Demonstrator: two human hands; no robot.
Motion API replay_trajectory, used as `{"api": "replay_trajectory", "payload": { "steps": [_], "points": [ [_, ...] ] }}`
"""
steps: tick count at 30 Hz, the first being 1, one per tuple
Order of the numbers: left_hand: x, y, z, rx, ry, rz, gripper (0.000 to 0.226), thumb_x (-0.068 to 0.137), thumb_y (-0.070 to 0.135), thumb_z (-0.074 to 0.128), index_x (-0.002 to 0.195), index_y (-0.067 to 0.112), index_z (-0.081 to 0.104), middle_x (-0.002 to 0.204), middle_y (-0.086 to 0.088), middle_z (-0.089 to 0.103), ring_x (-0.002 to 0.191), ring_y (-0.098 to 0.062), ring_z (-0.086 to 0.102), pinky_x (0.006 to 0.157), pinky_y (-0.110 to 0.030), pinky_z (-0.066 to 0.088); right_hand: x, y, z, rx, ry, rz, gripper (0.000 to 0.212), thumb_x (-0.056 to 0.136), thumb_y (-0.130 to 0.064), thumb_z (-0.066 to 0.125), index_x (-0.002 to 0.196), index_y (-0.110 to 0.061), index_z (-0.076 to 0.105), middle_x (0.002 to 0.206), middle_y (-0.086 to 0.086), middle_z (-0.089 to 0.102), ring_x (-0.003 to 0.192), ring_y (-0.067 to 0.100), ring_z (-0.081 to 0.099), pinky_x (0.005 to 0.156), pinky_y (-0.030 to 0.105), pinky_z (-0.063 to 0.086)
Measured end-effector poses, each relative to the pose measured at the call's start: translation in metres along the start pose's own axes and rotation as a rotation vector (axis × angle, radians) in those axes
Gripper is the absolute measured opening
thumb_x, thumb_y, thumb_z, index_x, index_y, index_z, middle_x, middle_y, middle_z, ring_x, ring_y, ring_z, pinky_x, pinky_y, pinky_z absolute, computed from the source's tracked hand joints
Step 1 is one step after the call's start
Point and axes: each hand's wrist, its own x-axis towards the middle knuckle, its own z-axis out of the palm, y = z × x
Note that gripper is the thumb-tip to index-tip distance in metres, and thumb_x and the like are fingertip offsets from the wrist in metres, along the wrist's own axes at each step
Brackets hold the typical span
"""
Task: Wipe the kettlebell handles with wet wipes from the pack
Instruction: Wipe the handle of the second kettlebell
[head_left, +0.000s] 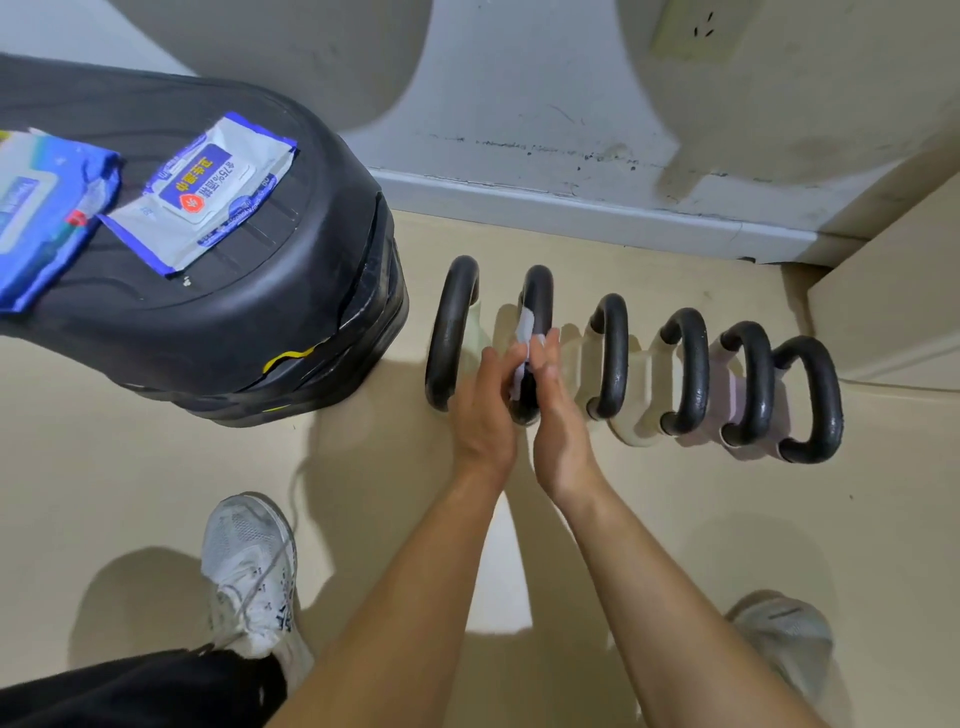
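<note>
The beige floor is filling most of the view; a pale wall is running along the far side. A black tub is standing upturned at the far left; a white wipe pack is lying flat on its top, with a blue wipe pack lying just to its left.

Six kettlebells are standing in a row from centre to right, the black handles arching upward; the second handle from the left is receiving the work.

The left hand is closing on the left side of that handle, fingers curling round the wet wipe and clamping it to the metal. The right hand is lying against the right side, fingers reaching up along the wipe; blur is obscuring them, so pinching or flat pressing cannot be told.

A white shoe is resting at near left; a grey shoe at near right.
</note>
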Motion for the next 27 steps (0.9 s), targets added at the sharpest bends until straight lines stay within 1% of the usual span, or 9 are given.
{"api": "replay_trajectory", "payload": {
  "steps": [2, 4, 6, 8, 12, 16, 18, 22, 27],
  "points": [
    [-0.006, -0.008, -0.005, 0.084, 0.052, -0.013, 0.041, 0.081, 0.052, 0.054, 0.082, 0.017, 0.075, 0.094, -0.008, 0.075, 0.096, -0.021, 0.069, 0.095, -0.041, 0.05, -0.012, 0.0, 0.004, -0.022, 0.008, 0.018, 0.028, 0.09, -0.075, 0.036, 0.117, -0.08, 0.041, 0.166, -0.021, 0.018, 0.154, -0.001, 0.015, 0.128, 0.037, 0.017],
    [-0.013, -0.012, -0.009, 0.267, 0.077, -0.008, 0.028, 0.092, 0.036, 0.056, 0.088, 0.017, 0.075, 0.087, -0.003, 0.076, 0.084, -0.014, 0.069, 0.084, -0.034, 0.054, -0.026, -0.002, 0.003, -0.155, 0.017, -0.001, 0.041, 0.1, -0.061, 0.036, 0.14, -0.062, 0.042, 0.159, -0.015, 0.039, 0.149, 0.006, 0.033, 0.122, 0.03, 0.03],
    [-0.015, -0.013, -0.013, 0.433, 0.051, 0.024, 0.02, 0.09, 0.017, 0.058, 0.101, 0.023, 0.074, 0.092, 0.007, 0.075, 0.089, -0.007, 0.068, 0.086, -0.028, 0.053, -0.032, -0.003, -0.004, -0.281, 0.094, 0.045, 0.038, 0.104, -0.035, 0.045, 0.142, -0.035, 0.052, 0.124, -0.008, 0.068, 0.112, 0.002, 0.064, 0.089, 0.009, 0.047],
    [-0.015, -0.014, -0.015, 0.477, 0.044, 0.034, 0.029, 0.084, 0.004, 0.06, 0.101, 0.026, 0.07, 0.092, 0.012, 0.072, 0.09, -0.005, 0.067, 0.087, -0.025, 0.052, -0.033, -0.002, -0.011, -0.356, 0.191, 0.065, 0.028, 0.101, -0.02, 0.052, 0.125, -0.021, 0.065, 0.097, -0.007, 0.073, 0.085, 0.004, 0.067, 0.067, 0.009, 0.045],
    [-0.019, -0.007, -0.017, 0.615, 0.096, -0.008, 0.024, 0.087, -0.001, 0.056, 0.1, 0.016, 0.067, 0.081, 0.01, 0.061, 0.073, -0.006, 0.059, 0.062, -0.005, 0.041, -0.016, 0.0, -0.025, -0.294, 0.303, 0.203, 0.014, 0.091, -0.014, 0.067, 0.103, -0.013, 0.075, 0.092, -0.001, 0.076, 0.084, 0.013, 0.069, 0.076, 0.018, 0.052],
    [-0.029, -0.008, -0.023, 0.83, 0.06, -0.145, 0.003, 0.095, 0.019, 0.057, 0.092, 0.018, 0.058, 0.093, 0.001, 0.057, 0.089, -0.021, 0.053, 0.077, -0.024, 0.037, -0.014, 0.004, -0.036, -0.195, 0.423, 0.304, 0.013, 0.086, -0.019, 0.069, 0.073, -0.019, 0.068, 0.077, 0.006, 0.075, 0.085, 0.033, 0.074, 0.084, 0.048, 0.061],
    [-0.034, -0.014, -0.027, 0.823, 0.067, -0.165, 0.017, 0.094, 0.023, 0.058, 0.109, 0.016, 0.058, 0.105, 0.0, 0.06, 0.101, -0.024, 0.058, 0.081, -0.026, 0.037, -0.029, -0.002, -0.044, -0.193, 0.503, 0.296, 0.014, 0.088, -0.018, 0.066, 0.075, -0.02, 0.065, 0.079, 0.006, 0.075, 0.082, 0.031, 0.073, 0.084, 0.044, 0.061],
    [-0.046, -0.018, -0.017, 0.765, 0.128, 0.061, 0.01, 0.084, 0.024, 0.06, 0.093, 0.027, 0.061, 0.089, 0.013, 0.064, 0.088, -0.014, 0.064, 0.074, -0.027, 0.046, -0.057, -0.019, -0.065, 0.007, 0.538, 0.165, 0.011, 0.092, -0.01, 0.061, 0.081, -0.014, 0.062, 0.06, -0.004, 0.062, 0.061, 0.018, 0.056, 0.071, 0.037, 0.053],
    [-0.053, -0.024, 0.022, 0.701, -0.302, 0.264, 0.051, 0.075, 0.025, 0.074, 0.123, 0.032, 0.058, 0.114, 0.008, 0.056, 0.069, -0.007, 0.055, 0.074, -0.022, 0.051, -0.072, -0.054, -0.09, 0.271, 0.296, 0.145, 0.015, 0.095, 0.002, 0.049, 0.092, -0.004, 0.062, 0.072, 0.012, 0.063, 0.06, 0.017, 0.053, 0.057, 0.028, 0.045]
  ]
}}
